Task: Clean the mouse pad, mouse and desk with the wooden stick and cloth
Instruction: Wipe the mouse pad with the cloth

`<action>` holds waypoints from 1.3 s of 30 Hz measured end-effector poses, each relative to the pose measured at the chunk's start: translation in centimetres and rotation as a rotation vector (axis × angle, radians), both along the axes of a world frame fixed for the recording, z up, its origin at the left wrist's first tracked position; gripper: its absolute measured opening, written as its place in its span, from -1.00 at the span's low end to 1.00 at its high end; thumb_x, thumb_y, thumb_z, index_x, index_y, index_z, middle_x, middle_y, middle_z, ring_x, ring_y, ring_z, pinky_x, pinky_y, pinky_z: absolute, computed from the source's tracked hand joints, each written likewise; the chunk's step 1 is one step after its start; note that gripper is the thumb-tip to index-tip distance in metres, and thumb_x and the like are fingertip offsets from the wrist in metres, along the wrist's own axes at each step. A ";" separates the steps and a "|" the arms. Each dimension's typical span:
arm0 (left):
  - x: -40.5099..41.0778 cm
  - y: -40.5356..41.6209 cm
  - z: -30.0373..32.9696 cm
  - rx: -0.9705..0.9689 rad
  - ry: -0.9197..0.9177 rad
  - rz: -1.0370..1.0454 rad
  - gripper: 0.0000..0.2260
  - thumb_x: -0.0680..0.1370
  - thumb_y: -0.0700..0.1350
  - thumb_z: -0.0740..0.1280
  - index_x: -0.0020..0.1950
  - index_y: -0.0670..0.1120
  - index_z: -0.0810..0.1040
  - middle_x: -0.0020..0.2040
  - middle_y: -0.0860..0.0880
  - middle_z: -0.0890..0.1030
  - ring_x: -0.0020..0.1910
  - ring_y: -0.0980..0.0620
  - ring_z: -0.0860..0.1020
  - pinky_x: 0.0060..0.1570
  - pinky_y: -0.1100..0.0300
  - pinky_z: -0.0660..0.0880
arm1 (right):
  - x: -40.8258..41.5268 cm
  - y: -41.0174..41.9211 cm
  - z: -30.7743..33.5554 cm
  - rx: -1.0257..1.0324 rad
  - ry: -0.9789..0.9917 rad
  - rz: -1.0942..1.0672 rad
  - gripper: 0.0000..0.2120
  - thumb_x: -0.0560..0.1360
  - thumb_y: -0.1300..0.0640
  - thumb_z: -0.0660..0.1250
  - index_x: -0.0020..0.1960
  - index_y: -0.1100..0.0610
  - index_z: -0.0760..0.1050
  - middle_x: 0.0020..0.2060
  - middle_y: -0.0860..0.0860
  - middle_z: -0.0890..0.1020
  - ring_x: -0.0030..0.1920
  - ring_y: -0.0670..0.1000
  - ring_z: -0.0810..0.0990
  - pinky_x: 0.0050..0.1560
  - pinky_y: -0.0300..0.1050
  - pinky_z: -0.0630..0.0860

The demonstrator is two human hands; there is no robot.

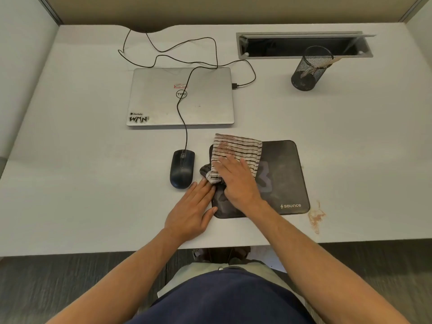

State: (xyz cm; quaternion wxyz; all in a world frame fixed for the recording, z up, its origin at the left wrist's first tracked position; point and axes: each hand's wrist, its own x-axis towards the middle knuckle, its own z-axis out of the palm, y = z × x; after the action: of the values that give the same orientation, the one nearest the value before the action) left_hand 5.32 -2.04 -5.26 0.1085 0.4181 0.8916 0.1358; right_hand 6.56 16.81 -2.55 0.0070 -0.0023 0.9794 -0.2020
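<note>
The right hand (236, 181) lies flat on the striped cloth (236, 148), with its fingers spread out and pressing down, not curled around anything. The cloth is white with dark stripes and has a reddish mark near its top. It sits on the left part of the black mouse pad (280, 178), and one bunched corner hangs off the pad's left edge.

The left hand (194, 211) rests flat on the desk (81, 183) with open fingers. Its fingertips touch the left edge of the mouse pad, and its thumb lies along the pad's lower left corner. It grips nothing.

The black mouse (182, 168) sits on the desk just left of the pad, close to the left hand's fingertips. Its thin cord (184, 127) runs up over the closed silver laptop (181, 97) behind it.

A brown stain (316, 216) is on the desk next to the pad's lower right corner.

Far back on the right stands a black mesh cup (308, 71). A pale stick (327, 64) leans in it and pokes out past the rim. It may be the wooden stick, but it is too small and blurry to be sure. Behind the cup is a long open slot (304, 45) in the desk
</note>
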 end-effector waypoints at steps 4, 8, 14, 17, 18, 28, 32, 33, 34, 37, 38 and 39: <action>0.1 0.0 -0.1 -0.010 0.020 0.001 -0.46 0.65 0.17 -0.01 0.55 -0.09 0.08 0.55 -0.01 0.03 0.55 0.10 -0.08 0.50 0.22 -0.24 | -1.2 0.9 0.5 0.036 -0.052 -0.003 -0.37 0.39 0.40 0.28 0.44 0.12 0.35 0.43 0.09 0.38 0.48 0.14 0.25 0.48 0.17 0.05; 0.2 -0.1 -0.4 -0.022 0.019 0.001 -0.45 0.64 0.19 -0.05 0.55 -0.06 0.00 0.57 0.00 0.01 0.55 0.12 -0.14 0.51 0.14 -0.20 | -2.7 1.3 1.1 0.011 -0.088 -0.095 -0.37 0.42 0.40 0.23 0.46 0.08 0.32 0.46 0.04 0.35 0.51 0.10 0.18 0.49 0.14 0.00; 0.1 -0.1 -0.4 -0.017 0.064 0.003 -0.45 0.65 0.17 0.02 0.54 -0.12 0.16 0.55 -0.04 0.09 0.56 0.03 -0.05 0.52 0.13 -0.14 | 1.5 3.1 1.7 -0.125 -0.124 0.108 -0.39 0.23 0.41 0.22 0.26 0.17 0.53 0.26 0.10 0.56 0.37 0.15 0.41 0.42 0.10 0.12; 0.1 -0.1 -0.5 -0.033 0.064 0.005 -0.44 0.64 0.19 0.00 0.55 -0.10 0.11 0.56 -0.02 0.07 0.57 0.05 -0.09 0.52 0.10 -0.15 | 3.3 4.1 2.8 -0.140 -0.210 0.163 -0.39 0.27 0.48 0.26 0.27 0.13 0.54 0.29 0.06 0.55 0.41 0.07 0.36 0.44 -0.04 0.10; 0.0 -0.1 -0.5 -0.037 0.064 0.010 -0.43 0.64 0.19 0.01 0.56 -0.10 0.09 0.56 -0.01 0.06 0.57 0.05 -0.10 0.52 0.12 -0.18 | 3.5 4.3 3.2 -0.128 -0.230 0.187 -0.39 0.29 0.49 0.28 0.29 0.10 0.52 0.31 0.03 0.53 0.42 0.04 0.34 0.45 -0.08 0.10; 0.1 -0.2 -0.3 0.025 0.032 -0.014 -0.51 0.66 0.09 -0.03 0.55 -0.09 0.19 0.56 -0.06 0.12 0.56 0.04 -0.03 0.53 0.10 -0.12 | 3.7 1.0 4.1 -0.194 -0.121 -0.002 -0.52 0.35 0.35 0.26 0.24 0.10 0.48 0.17 0.08 0.59 0.18 0.13 0.51 0.24 0.06 0.42; 0.0 -0.3 -0.4 0.003 0.024 -0.023 -0.50 0.65 0.08 0.00 0.58 -0.03 0.10 0.57 0.00 0.06 0.57 0.07 -0.06 0.53 0.11 -0.13 | 5.0 -0.8 2.5 -0.124 -0.161 0.050 -0.47 0.35 0.38 0.25 0.30 0.12 0.39 0.33 0.10 0.48 0.45 0.09 0.29 0.51 0.11 0.04; -0.1 -0.3 -0.4 0.007 0.017 -0.019 -0.49 0.64 0.08 0.01 0.58 -0.03 0.10 0.57 0.01 0.06 0.57 0.07 -0.06 0.53 0.09 -0.10 | 5.3 -0.4 2.5 -0.112 -0.157 0.056 -0.47 0.34 0.37 0.25 0.30 0.12 0.39 0.33 0.10 0.49 0.46 0.09 0.29 0.52 0.10 0.03; -0.1 -0.4 -0.4 0.014 0.007 -0.016 -0.48 0.63 0.07 0.02 0.57 -0.04 0.10 0.57 0.01 0.07 0.56 0.07 -0.05 0.53 0.08 -0.09 | 5.7 0.2 2.4 -0.094 -0.158 0.072 -0.46 0.34 0.36 0.25 0.30 0.12 0.40 0.33 0.11 0.49 0.45 0.09 0.31 0.52 0.09 0.04; 0.1 -0.2 -0.3 0.018 0.030 -0.002 -0.49 0.64 0.08 0.02 0.56 -0.08 0.10 0.55 0.00 0.07 0.56 0.06 -0.05 0.52 0.14 -0.15 | 6.8 1.6 2.7 -0.048 -0.187 0.119 -0.43 0.34 0.37 0.28 0.34 0.12 0.40 0.37 0.11 0.46 0.46 0.08 0.30 0.53 0.05 0.03; 0.1 -0.3 -0.4 0.018 0.037 0.008 -0.49 0.64 0.09 0.01 0.56 -0.08 0.09 0.55 0.00 0.07 0.56 0.07 -0.05 0.51 0.17 -0.19 | 7.1 1.9 2.9 -0.034 -0.203 0.119 -0.43 0.35 0.37 0.29 0.35 0.09 0.39 0.39 0.10 0.44 0.47 0.06 0.28 0.53 0.04 0.01; 0.1 -0.4 -0.5 0.018 0.039 0.014 -0.49 0.65 0.10 0.00 0.56 -0.07 0.09 0.56 0.01 0.07 0.56 0.08 -0.06 0.50 0.19 -0.21 | 7.5 2.3 3.0 -0.027 -0.207 0.104 -0.42 0.36 0.37 0.30 0.35 0.07 0.39 0.41 0.08 0.42 0.48 0.05 0.26 0.54 0.02 0.00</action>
State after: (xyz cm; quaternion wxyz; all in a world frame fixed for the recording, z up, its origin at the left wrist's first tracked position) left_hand 5.38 -2.43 -5.78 0.0864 0.4152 0.8953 0.1366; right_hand 14.02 19.12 0.44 0.1183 -0.0322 0.9692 -0.2135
